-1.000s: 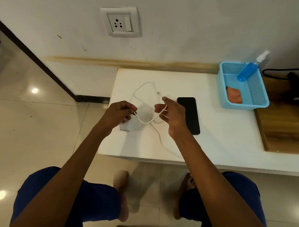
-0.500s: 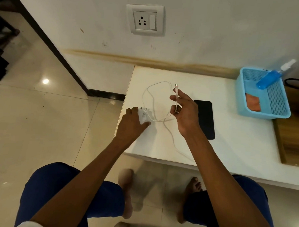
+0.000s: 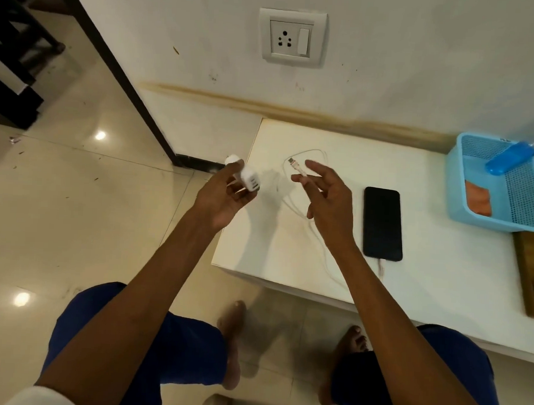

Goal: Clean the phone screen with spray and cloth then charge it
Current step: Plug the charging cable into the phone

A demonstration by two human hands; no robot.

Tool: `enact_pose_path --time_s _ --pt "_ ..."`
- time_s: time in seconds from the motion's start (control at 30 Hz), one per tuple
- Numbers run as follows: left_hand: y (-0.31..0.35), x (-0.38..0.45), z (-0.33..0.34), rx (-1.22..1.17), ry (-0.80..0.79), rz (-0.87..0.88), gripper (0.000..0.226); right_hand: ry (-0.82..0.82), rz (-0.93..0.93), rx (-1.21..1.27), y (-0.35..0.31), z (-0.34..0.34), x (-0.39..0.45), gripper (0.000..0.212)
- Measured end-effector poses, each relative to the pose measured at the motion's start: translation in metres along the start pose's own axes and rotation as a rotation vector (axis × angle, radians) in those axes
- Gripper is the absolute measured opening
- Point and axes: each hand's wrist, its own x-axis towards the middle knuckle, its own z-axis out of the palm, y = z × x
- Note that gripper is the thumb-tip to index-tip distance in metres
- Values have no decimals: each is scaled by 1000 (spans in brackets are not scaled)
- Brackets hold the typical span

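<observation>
A black phone (image 3: 382,222) lies face up on the white table (image 3: 441,256), with a white cable (image 3: 315,232) plugged into its near end. My left hand (image 3: 226,194) grips a white charger adapter (image 3: 248,178), raised over the table's left edge with its ports facing right. My right hand (image 3: 324,195) pinches the cable's free USB plug (image 3: 295,167) between thumb and fingers, the other fingers spread. Adapter and plug are a short way apart. A blue spray bottle (image 3: 512,156) and an orange cloth (image 3: 477,197) lie in the blue basket (image 3: 462,192).
A wall socket with switch (image 3: 290,38) is above the table. A wooden board (image 3: 532,266) lies at the table's right end. Tiled floor and a dark door frame (image 3: 118,70) are to the left. My knees and bare feet are below the table edge.
My left hand has lifted the adapter off the table and turned it toward the plug. My right hand has carried the plug slightly left. The camera has shifted left and closer.
</observation>
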Motion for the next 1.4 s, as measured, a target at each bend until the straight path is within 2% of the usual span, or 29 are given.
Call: enact_pose_path --time_s 0.1,0.27,0.33,0.47,0.67,0.83,1.4 --pt "1 0 3 -113 -14 4 35 22 -36 -142 0 16 -6 16" --pt "-2 -2 5 -175 -40 22 23 90 -280 -435 3 29 -14 12" --pt "-2 -2 3 -174 -48 30 24 104 -392 -483 3 34 -15 9" --pt "1 -3 1 -151 -54 47 33 159 -467 -551 -1 40 -10 12" --pt "4 -4 -3 -142 -30 60 49 174 -537 -649 -1 47 -9 12" --pt "8 -5 -2 -143 -14 59 38 176 -531 -668 -2 49 -9 13" --pt "7 -8 9 -62 -12 79 29 190 -541 -717 -4 45 -8 13"
